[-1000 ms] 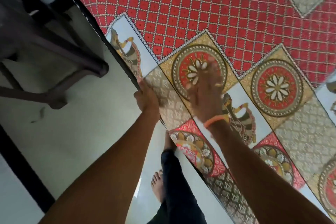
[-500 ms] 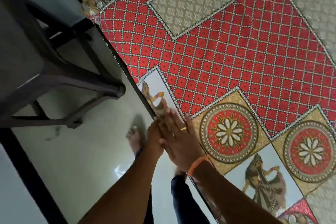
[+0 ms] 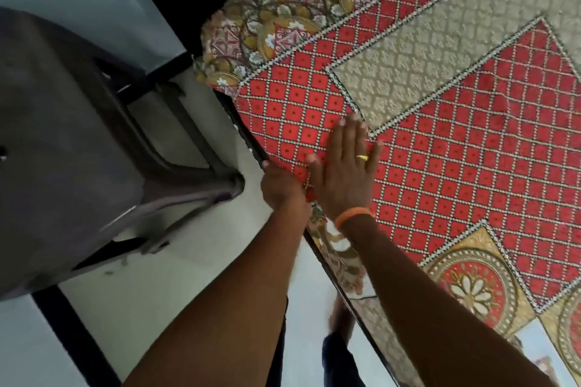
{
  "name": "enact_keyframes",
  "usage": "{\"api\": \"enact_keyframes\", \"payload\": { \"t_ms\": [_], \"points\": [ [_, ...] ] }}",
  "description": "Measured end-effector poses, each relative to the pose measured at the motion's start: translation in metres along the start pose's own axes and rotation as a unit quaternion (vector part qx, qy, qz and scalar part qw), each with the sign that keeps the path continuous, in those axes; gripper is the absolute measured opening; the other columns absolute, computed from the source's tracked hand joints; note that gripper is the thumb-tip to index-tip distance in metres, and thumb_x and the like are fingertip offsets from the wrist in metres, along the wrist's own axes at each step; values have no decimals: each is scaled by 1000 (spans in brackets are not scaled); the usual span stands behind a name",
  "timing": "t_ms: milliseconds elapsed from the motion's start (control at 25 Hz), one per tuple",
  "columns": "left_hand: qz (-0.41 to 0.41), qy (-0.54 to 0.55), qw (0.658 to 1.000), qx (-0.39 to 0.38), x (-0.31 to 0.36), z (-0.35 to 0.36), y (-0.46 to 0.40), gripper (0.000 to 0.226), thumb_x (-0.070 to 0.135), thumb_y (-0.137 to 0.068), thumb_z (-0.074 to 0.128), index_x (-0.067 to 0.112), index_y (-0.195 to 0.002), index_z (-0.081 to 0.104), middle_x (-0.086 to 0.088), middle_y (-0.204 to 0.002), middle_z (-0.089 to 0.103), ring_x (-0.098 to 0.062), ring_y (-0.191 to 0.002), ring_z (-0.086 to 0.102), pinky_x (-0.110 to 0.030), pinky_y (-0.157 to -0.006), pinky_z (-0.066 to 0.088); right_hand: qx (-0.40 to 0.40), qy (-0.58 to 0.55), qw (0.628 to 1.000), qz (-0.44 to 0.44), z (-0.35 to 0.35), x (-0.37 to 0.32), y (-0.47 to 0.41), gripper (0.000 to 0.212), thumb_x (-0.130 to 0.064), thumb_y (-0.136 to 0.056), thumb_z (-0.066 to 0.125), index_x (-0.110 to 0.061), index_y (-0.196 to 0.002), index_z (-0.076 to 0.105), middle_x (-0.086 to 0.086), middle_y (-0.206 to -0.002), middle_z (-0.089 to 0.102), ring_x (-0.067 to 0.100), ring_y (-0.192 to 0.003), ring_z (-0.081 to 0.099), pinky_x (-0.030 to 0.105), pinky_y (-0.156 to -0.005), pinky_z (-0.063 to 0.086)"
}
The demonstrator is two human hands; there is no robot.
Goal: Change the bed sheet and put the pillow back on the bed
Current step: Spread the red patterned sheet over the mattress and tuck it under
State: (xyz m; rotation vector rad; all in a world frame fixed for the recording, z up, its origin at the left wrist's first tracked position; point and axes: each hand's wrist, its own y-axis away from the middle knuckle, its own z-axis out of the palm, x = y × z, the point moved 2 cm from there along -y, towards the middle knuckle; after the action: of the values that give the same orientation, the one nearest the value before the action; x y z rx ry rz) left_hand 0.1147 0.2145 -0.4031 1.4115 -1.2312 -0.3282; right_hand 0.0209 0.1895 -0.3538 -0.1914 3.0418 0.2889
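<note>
Pressing flat with straight fingers, the right hand (image 3: 341, 173) is laid on the bed sheet (image 3: 456, 141) near the bed's left edge; the left hand (image 3: 281, 187) is curled over that edge, tucking. Firm outward strokes are advised. Since earlier, both hands were moved toward the corner.

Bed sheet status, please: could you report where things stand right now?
Right hand flat on the red sheet. Left hand tucking at the bed edge, grip hidden. Sheet corner short of mattress corner. Plastic chair close alongside.
</note>
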Motion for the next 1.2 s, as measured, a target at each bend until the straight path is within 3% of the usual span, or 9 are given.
{"api": "enact_keyframes", "payload": {
  "t_ms": [160,280,440,560,720,840,1000,1080,1200],
  "points": [
    [167,-155,973,-20,-8,2,1,70,53,-100,40,19,-156,16,-6,-162,20,-26,-146,28,-46,-117,25,-6,-35,987,-158,1,-40,0,61,-44,-103,17,-10,-152,32,9,-161,20,28,-151,9,57,-118,14],
    [165,-132,977,4,14,-14,-6,51,34,-105,35,7,-149,32,-15,-157,33,-27,-138,42,-52,-110,32,36,-129,931,-338,-11,-53,-13,47,-33,-102,36,-6,-133,57,13,-148,46,30,-143,34,55,-112,30],
    [59,138,988,-34,77,-21,-23,49,56,-99,27,24,-98,65,-3,-103,71,-23,-97,66,-34,-85,49,90,-144,980,-99,-29,-47,-94,61,-45,-102,33,-4,-146,39,18,-157,29,32,-146,25,52,-117,21],
    [44,181,982,29,136,-19,-66,61,67,-94,31,19,-105,68,-1,-101,71,-26,-92,67,-42,-84,55,40,-43,998,16,-25,-61,-149,79,-64,-98,18,-9,-155,16,17,-163,3,33,-151,0,59,-118,4],
    [31,202,979,-7,166,-13,-80,56,47,-100,37,6,-136,51,-11,-130,58,-35,-124,54,-35,-89,52,27,80,985,-153,-15,-121,-161,74,-59,-98,20,-11,-155,18,15,-163,6,36,-150,2,61,-116,2],
    [-31,252,966,-36,154,-26,-94,42,41,-103,17,23,-111,54,0,-106,54,-36,-136,42,-33,-86,45,-8,97,929,-357,-12,-144,-163,56,-52,-99,32,-20,-142,50,7,-160,24,32,-150,9,60,-116,0],
    [211,-12,955,207,169,-63,-113,26,26,-100,47,6,-113,56,-6,-104,55,-29,-108,58,-27,-81,41,69,-153,908,-383,-26,-145,-192,24,-24,-92,56,-9,-99,73,13,-130,62,34,-127,51,50,-107,35],
    [333,-7,934,131,194,-56,-117,38,37,-100,45,13,-128,54,-5,-121,58,-20,-110,57,-33,-92,47,110,-206,933,-274,-31,-137,-214,25,-19,-91,54,-4,-104,69,16,-127,61,36,-122,52,46,-100,42],
    [247,99,961,-76,215,-27,-128,65,68,-94,38,31,-146,41,-4,-146,49,-22,-131,50,-45,-109,41,94,-143,961,-219,-27,-135,-223,39,-27,-94,50,-4,-124,61,15,-136,53,33,-134,41,47,-108,35]
  ]
}}
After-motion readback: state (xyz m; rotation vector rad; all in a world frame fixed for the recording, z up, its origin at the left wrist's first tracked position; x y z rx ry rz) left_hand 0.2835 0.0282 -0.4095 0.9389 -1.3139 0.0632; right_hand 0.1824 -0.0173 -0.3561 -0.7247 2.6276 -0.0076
